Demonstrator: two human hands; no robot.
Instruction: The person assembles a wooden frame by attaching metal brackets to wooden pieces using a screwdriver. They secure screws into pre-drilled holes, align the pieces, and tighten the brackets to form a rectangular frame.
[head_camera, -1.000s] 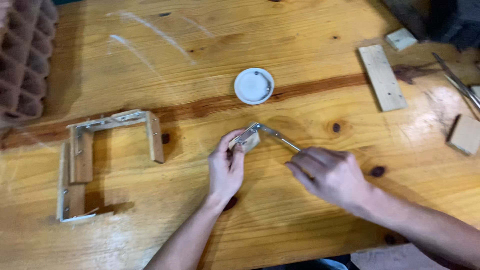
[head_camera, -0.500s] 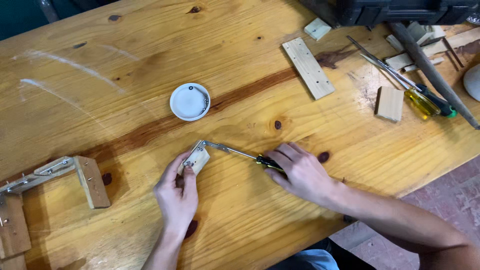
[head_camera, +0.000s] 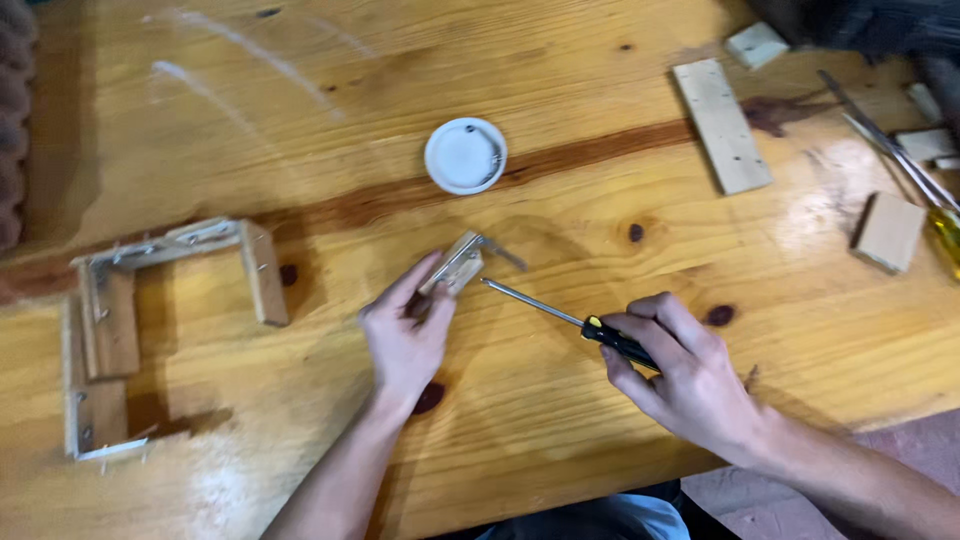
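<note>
My left hand (head_camera: 405, 335) pins the small wood block (head_camera: 453, 266) with its metal bracket (head_camera: 497, 250) flat on the table (head_camera: 300, 120), steadying it. My right hand (head_camera: 680, 370) grips the screwdriver (head_camera: 570, 320), tip toward 10 o'clock, just short of the block. White lid (head_camera: 465, 155) at 12.

Open desk (head_camera: 300, 120) is seen behind the small block (head_camera: 455, 265). The way there is partly blocked by a white lid (head_camera: 465, 155). The left side is blocked by a wooden frame (head_camera: 150, 320). Wood pieces (head_camera: 720, 125) are spread on the right.
</note>
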